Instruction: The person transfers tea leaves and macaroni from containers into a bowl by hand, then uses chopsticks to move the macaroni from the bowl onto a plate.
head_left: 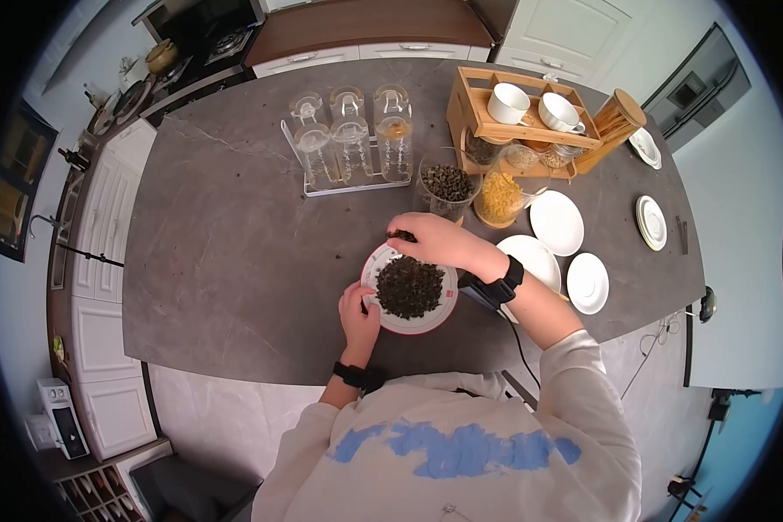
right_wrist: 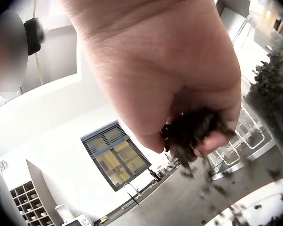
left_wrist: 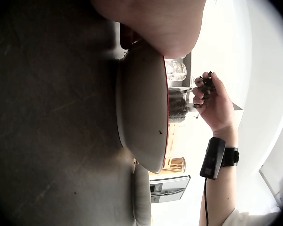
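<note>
The right hand (head_left: 435, 239) has its fingers curled round a clump of dark leaves (right_wrist: 193, 132), which look like dried tea, though the blur makes this hard to confirm. Loose pieces drop below these fingertips, over the near part of a shallow bowl (head_left: 450, 297) with a red rim. A dark heap (head_left: 409, 287) of the same leaves lies inside the bowl, just below the right fingers and beside the left thumb.

The left hand (head_left: 358, 322) grips the bowl's edge, its thumb over the rim; how far its other fingers reach underneath is hard to tell.

Just beyond the right hand's knuckles stands a glass jar (head_left: 448, 184) of dark leaves, with a second jar (head_left: 500, 198) of yellow pieces beside it. Past the right fingertips, a white rack (head_left: 357, 188) bears clear glasses (head_left: 353, 143). White plates (head_left: 557, 224) lie on the wrist side of the right fingers, and a wooden stand (head_left: 470, 96) with white cups (head_left: 508, 103) rises behind the jars.
</note>
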A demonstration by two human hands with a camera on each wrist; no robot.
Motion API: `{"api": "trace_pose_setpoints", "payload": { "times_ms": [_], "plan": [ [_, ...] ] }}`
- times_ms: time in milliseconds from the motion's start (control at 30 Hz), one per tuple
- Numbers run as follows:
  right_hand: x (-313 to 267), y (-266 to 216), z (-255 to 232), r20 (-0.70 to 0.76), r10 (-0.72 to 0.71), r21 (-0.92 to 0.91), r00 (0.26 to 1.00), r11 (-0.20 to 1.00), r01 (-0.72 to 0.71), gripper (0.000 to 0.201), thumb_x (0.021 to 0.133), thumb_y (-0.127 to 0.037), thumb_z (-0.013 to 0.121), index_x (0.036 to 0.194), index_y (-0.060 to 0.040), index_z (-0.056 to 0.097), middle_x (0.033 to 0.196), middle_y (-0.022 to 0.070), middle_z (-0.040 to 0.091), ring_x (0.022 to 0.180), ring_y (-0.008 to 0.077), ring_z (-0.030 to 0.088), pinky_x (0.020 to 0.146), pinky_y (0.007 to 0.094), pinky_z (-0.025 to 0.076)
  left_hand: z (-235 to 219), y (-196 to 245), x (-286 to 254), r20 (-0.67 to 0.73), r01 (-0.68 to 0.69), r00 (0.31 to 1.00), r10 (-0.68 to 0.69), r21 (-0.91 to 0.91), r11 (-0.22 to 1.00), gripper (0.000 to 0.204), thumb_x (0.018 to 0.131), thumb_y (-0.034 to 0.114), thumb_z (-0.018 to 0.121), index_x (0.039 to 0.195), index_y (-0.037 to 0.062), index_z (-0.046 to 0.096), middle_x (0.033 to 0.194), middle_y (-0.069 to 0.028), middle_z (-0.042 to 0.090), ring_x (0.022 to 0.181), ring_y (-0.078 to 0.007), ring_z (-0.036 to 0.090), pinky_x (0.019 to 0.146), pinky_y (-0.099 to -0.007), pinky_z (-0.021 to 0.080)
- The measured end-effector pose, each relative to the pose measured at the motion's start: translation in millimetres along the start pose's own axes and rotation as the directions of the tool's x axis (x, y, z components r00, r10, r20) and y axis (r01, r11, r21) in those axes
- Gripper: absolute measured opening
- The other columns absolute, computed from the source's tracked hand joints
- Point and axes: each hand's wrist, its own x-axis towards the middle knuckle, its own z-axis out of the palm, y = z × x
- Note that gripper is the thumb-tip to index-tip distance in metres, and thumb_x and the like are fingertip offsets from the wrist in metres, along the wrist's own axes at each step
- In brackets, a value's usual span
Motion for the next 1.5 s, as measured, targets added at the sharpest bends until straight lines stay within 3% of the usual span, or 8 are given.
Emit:
{"api": "trace_pose_setpoints", "payload": {
  "times_ms": [500, 733, 900, 1033, 1133, 1233, 1333, 1500],
  "plan": [
    [-12, 9, -1, 0.344, 0.038, 0.042, 0.938, 0.998, -0.056, 0.023, 0.088, -0.012, 0.052, 0.105, -0.0021, 0.062, 0.098, 0.0146, 0.065, 0.09, 0.0284, 0.062, 0.079, 0.0356, 0.048, 0, 0, 0, -0.014, -0.016, 1.0, 0.016, 0.004, 1.0, 0.027, 0.068, -0.003, 0.05, 0.092, 0.0063, 0.058, 0.108, -0.0144, 0.057, 0.102, -0.0337, 0.053, 0.091, -0.0394, 0.04],
    [-24, -14, -30, 0.174, 0.061, 0.0, 0.983, 0.998, -0.062, 0.023, 0.088, -0.011, 0.051, 0.106, -0.0027, 0.063, 0.098, 0.0134, 0.066, 0.088, 0.0271, 0.063, 0.079, 0.0332, 0.049, 0, 0, -1, -0.013, 0.006, 1.0, -0.005, 0.02, 1.0, 0.027, 0.068, -0.004, 0.05, 0.092, 0.0062, 0.058, 0.109, -0.0142, 0.057, 0.102, -0.0335, 0.052, 0.092, -0.0388, 0.04],
    [-42, -17, -62, -0.145, 0.087, 0.029, 0.986, 0.996, -0.084, 0.018, 0.088, -0.008, 0.053, 0.101, -0.0015, 0.063, 0.093, 0.011, 0.066, 0.088, 0.021, 0.064, 0.076, 0.0305, 0.05, -1, 4, 0, -0.003, -0.001, 1.0, 0.001, 0.005, 1.0, 0.026, 0.068, -0.005, 0.049, 0.091, 0.0052, 0.058, 0.108, -0.0149, 0.057, 0.101, -0.0332, 0.053, 0.09, -0.0381, 0.041],
    [-55, 5, -99, -0.542, 0.147, 0.047, 0.827, 0.988, -0.145, 0.018, 0.091, -0.014, 0.051, 0.098, -0.0019, 0.063, 0.088, 0.0141, 0.064, 0.08, 0.0271, 0.063, 0.071, 0.0344, 0.049, -1, 3, 1, -0.001, -0.007, 1.0, 0.007, -0.012, 1.0, 0.026, 0.069, -0.006, 0.048, 0.091, 0.0042, 0.057, 0.108, -0.0157, 0.057, 0.101, -0.0331, 0.054, 0.09, -0.0377, 0.041],
    [-63, 36, -126, -0.608, 0.204, -0.147, 0.767, 0.921, -0.362, 0.022, 0.091, -0.017, 0.051, 0.098, -0.0013, 0.063, 0.092, 0.0167, 0.065, 0.082, 0.0315, 0.063, 0.073, 0.0379, 0.049, -1, 4, 0, 0.005, 0.0, 1.0, 0.0, -0.02, 1.0, 0.026, 0.069, -0.006, 0.048, 0.091, 0.0042, 0.057, 0.108, -0.0157, 0.057, 0.101, -0.0327, 0.054, 0.09, -0.0371, 0.041],
    [-64, 80, -133, -0.425, 0.254, -0.314, 0.869, 0.859, -0.405, 0.026, 0.09, -0.021, 0.05, 0.098, -0.0009, 0.064, 0.099, 0.0191, 0.064, 0.087, 0.0339, 0.062, 0.076, 0.0419, 0.048, 0, 2, 0, 0.007, 0.002, 1.0, -0.002, -0.032, 1.0, 0.026, 0.069, -0.005, 0.049, 0.092, 0.0053, 0.057, 0.108, -0.0151, 0.056, 0.101, -0.0331, 0.053, 0.09, -0.0379, 0.04],
    [-51, 89, -134, -0.278, 0.541, -0.393, 0.794, 0.69, -0.608, 0.029, 0.088, -0.023, 0.05, 0.101, -0.0014, 0.065, 0.107, 0.0189, 0.063, 0.096, 0.0326, 0.062, 0.082, 0.0426, 0.047, 2, -3, -1, 0.009, 0.008, 1.0, -0.007, -0.042, 0.999, 0.026, 0.068, -0.002, 0.052, 0.092, 0.0075, 0.057, 0.11, -0.0141, 0.057, 0.101, -0.0343, 0.051, 0.09, -0.0403, 0.039],
    [-35, 150, -129, -0.08, 0.511, -0.555, 0.856, 0.691, -0.464, 0.033, 0.086, -0.032, 0.053, 0.105, -0.0067, 0.065, 0.103, 0.0161, 0.065, 0.091, 0.0306, 0.061, 0.082, 0.0376, 0.047, -1, 1, -1, 0.034, 0.065, 0.997, -0.063, -0.065, 0.996, 0.026, 0.068, -0.001, 0.052, 0.092, 0.0075, 0.057, 0.11, -0.0141, 0.057, 0.101, -0.0346, 0.051, 0.09, -0.0407, 0.039]
  ]
}}
